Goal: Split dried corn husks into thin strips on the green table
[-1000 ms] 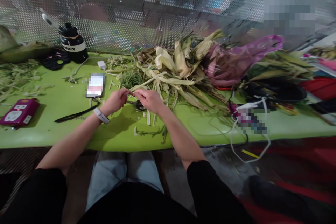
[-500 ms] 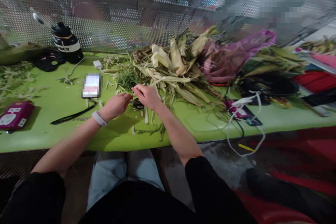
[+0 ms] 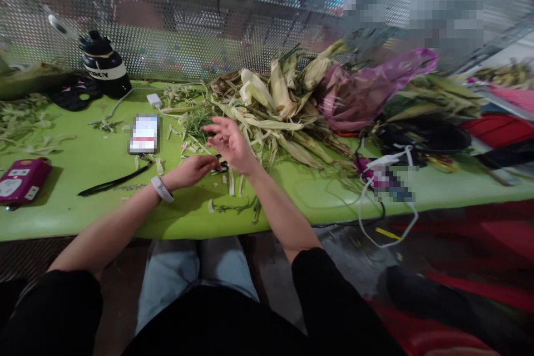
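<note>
My left hand [image 3: 194, 169], with a pale band at the wrist, is low over the green tabletop. Its fingers are closed together, tips beside or on a small black looped object [image 3: 223, 166]; whether they pinch anything is hidden. Just to the right and higher, my right hand [image 3: 230, 146] is open, fingers spread, with nothing seen in it. Behind that hand lies a heap of thin green strips [image 3: 196, 124]. Pale husk strips [image 3: 232, 182] lie scattered below my hands. A large pile of corn husks [image 3: 279, 100] spreads to the back right.
A lit phone [image 3: 144, 132] with a black strap lies left of my hands. Further left are a magenta power socket [image 3: 23, 181] and a black bottle [image 3: 106, 67]. A purple plastic bag [image 3: 354, 94] and white cable [image 3: 411, 217] are rightward. Perforated metal panels stand behind the green table [image 3: 308, 200].
My hands were close together, fingertips pinched. My right hand has lifted slightly and opened, while my left has moved down and right toward the black looped object.
</note>
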`<state>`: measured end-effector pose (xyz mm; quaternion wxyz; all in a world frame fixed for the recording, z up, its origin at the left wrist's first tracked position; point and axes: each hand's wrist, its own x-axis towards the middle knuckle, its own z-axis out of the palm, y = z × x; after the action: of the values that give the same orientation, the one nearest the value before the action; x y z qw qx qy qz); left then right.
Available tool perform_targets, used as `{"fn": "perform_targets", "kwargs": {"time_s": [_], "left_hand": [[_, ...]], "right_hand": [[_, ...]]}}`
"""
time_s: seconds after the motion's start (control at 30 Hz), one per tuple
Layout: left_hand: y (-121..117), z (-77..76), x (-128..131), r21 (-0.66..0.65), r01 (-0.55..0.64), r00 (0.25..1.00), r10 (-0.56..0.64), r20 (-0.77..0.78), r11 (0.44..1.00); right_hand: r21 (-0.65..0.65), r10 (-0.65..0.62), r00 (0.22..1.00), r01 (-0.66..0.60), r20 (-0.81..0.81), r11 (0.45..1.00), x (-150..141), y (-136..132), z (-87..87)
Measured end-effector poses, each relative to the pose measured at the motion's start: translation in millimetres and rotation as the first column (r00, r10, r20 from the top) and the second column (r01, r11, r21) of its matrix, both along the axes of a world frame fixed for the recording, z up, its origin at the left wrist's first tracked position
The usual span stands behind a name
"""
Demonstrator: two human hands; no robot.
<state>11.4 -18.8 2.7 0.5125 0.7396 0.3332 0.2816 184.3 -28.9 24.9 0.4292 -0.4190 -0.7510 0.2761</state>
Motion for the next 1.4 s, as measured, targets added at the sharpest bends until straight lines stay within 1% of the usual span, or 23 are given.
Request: {"fn": "perform_targets", "kwargs": {"time_s": [0.03,0.1,0.17,0.23,0.3,0.33,0.4,0.53,0.6,0.67,0.73,0.77,0.83,0.9,0.97,1.03,1.07,1.1,1.17,1.27,1.33,1.37,1.4], "left_hand": [[1.4,-0.7,-0.6,-0.087,0.051,0.998,-0.047,0.037,0.995],[5.7,-1.5,-2.8,-0.277,0.068,0.982,-0.015,0.189,0.958],[10.5,-1.4,-5.4,-0.436,0.082,0.929,0.09,0.359,0.896],[14.3,-0.5,-7.4,-0.532,0.12,0.866,0.174,0.47,0.839],[16.3,0.5,-8.6,-0.577,0.151,0.831,0.213,0.514,0.802],[16.7,1.0,-9.0,-0.59,0.161,0.824,0.222,0.522,0.791],[16.7,1.8,-9.5,-0.599,0.173,0.813,0.23,0.534,0.782],[15.5,5.9,-10.5,-0.607,0.184,0.789,0.252,0.561,0.773],[14.2,9.3,-10.6,-0.634,0.19,0.789,0.268,0.553,0.749],[12.4,12.6,-10.4,-0.662,0.213,0.797,0.265,0.544,0.718],[10.4,15.2,-10.1,-0.674,0.249,0.806,0.237,0.542,0.696],[9.5,16.1,-10.0,-0.673,0.261,0.81,0.223,0.543,0.692],[8.7,17.4,-10.7,-0.667,0.268,0.817,0.203,0.539,0.695],[9.4,18.1,-12.3,-0.654,0.249,0.823,0.201,0.532,0.714],[11.7,18.2,-14.7,-0.633,0.215,0.823,0.211,0.527,0.743],[14.7,18.0,-17.1,-0.616,0.177,0.822,0.229,0.522,0.768],[16.0,17.7,-18.1,-0.611,0.16,0.825,0.235,0.514,0.775],[17.1,17.3,-18.8,-0.608,0.146,0.83,0.237,0.504,0.78],[18.2,16.1,-19.4,-0.597,0.128,0.844,0.229,0.485,0.792],[18.0,13.8,-18.9,-0.574,0.12,0.858,0.206,0.47,0.81],[17.5,12.6,-18.2,-0.568,0.123,0.865,0.193,0.464,0.814],[17.3,12.3,-17.9,-0.566,0.126,0.867,0.187,0.462,0.815],[17.2,12.0,-17.6,-0.564,0.127,0.868,0.184,0.462,0.816]], "right_hand": [[-0.012,0.009,0.998,-0.009,-0.06,1.0,1.7,-1.9,3.5],[-0.044,-0.007,0.99,0.001,-0.14,0.999,5.2,-5.2,8.2],[-0.124,-0.017,0.986,-0.004,-0.163,0.992,7.5,-6.0,8.3],[-0.22,-0.025,0.995,0.002,-0.101,0.976,7.3,-3.7,3.8],[-0.276,-0.069,0.997,0.06,-0.022,0.959,4.8,0.8,-2.5],[-0.293,-0.097,0.995,0.088,-0.018,0.952,3.0,3.3,-5.4],[-0.365,-0.126,0.99,0.093,-0.07,0.927,-0.7,7.7,-9.5],[-0.541,-0.175,0.967,0.049,-0.184,0.84,-6.0,13.3,-12.8],[-0.562,-0.175,0.945,-0.011,-0.277,0.827,-8.0,15.5,-15.2],[-0.552,-0.106,0.913,-0.143,-0.394,0.821,-9.6,17.9,-18.9],[-0.543,-0.033,0.879,-0.264,-0.475,0.797,-10.3,20.6,-23.0],[-0.543,-0.017,0.869,-0.293,-0.494,0.787,-10.3,21.9,-24.7],[-0.538,-0.018,0.872,-0.286,-0.49,0.793,-9.5,24.2,-27.0],[-0.507,-0.018,0.9,-0.229,-0.436,0.831,-8.0,25.4,-27.3],[-0.46,0.009,0.936,-0.182,-0.352,0.869,-6.3,25.1,-26.0],[-0.436,0.014,0.953,-0.151,-0.302,0.887,-5.4,23.5,-23.8],[-0.445,0.002,0.953,-0.143,-0.302,0.884,-5.3,22.4,-22.5],[-0.47,-0.019,0.949,-0.139,-0.316,0.872,-5.5,21.5,-21.3],[-0.552,-0.067,0.928,-0.16,-0.367,0.818,-6.0,20.5,-19.0],[-0.677,-0.121,0.884,-0.251,-0.452,0.692,-6.5,20.9,-16.5],[-0.719,-0.14,0.86,-0.309,-0.49,0.622,-6.3,21.7,-16.2],[-0.722,-0.13,0.856,-0.329,-0.5,0.609,-6.1,22.0,-16.7],[-0.713,-0.108,0.857,-0.341,-0.503,0.613,-5.9,22.3,-17.6]]}}
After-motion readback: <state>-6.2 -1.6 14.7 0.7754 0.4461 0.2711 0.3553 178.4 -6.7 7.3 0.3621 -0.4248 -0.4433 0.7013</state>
